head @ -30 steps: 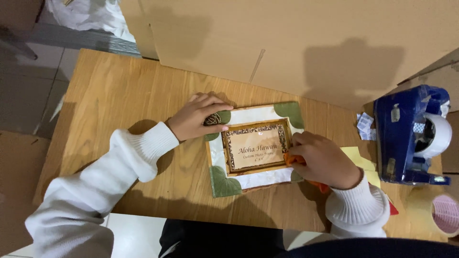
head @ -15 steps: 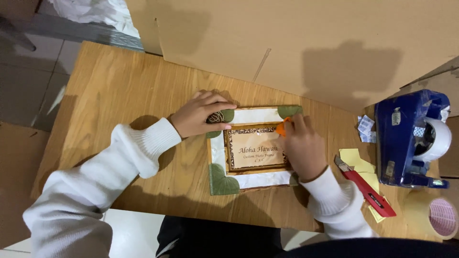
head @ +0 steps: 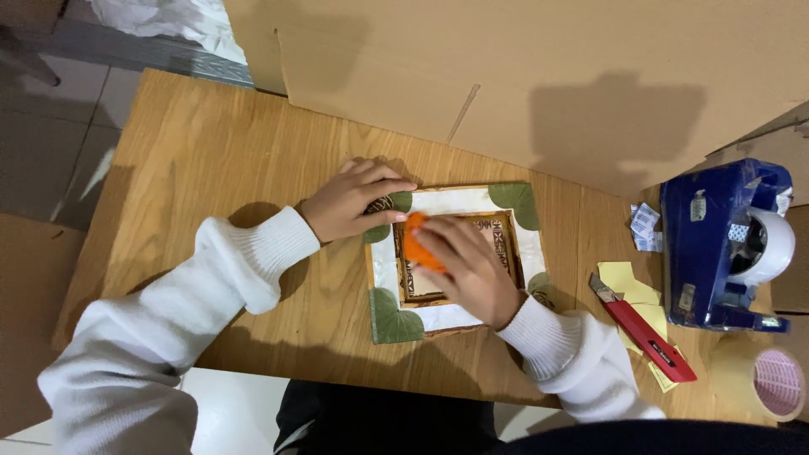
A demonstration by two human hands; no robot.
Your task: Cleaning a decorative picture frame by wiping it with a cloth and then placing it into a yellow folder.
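Note:
A square picture frame (head: 506, 202) with green leaf corners and a brown inner border lies flat on the wooden table (head: 211, 160). My left hand (head: 350, 202) presses down on its upper left corner. My right hand (head: 468, 270) lies over the middle of the frame and holds an orange cloth (head: 415, 243) against the frame's left part, covering most of the inner panel.
A red utility knife (head: 645, 337) lies on yellow paper (head: 628, 282) to the right. A blue tape dispenser (head: 716, 244) stands at the right edge, a tape roll (head: 771, 383) in front of it. Large cardboard sheets (head: 539, 67) lean along the back.
My right hand with the orange cloth has slid from the frame's right side across to its left. The left hand stays on the upper left corner.

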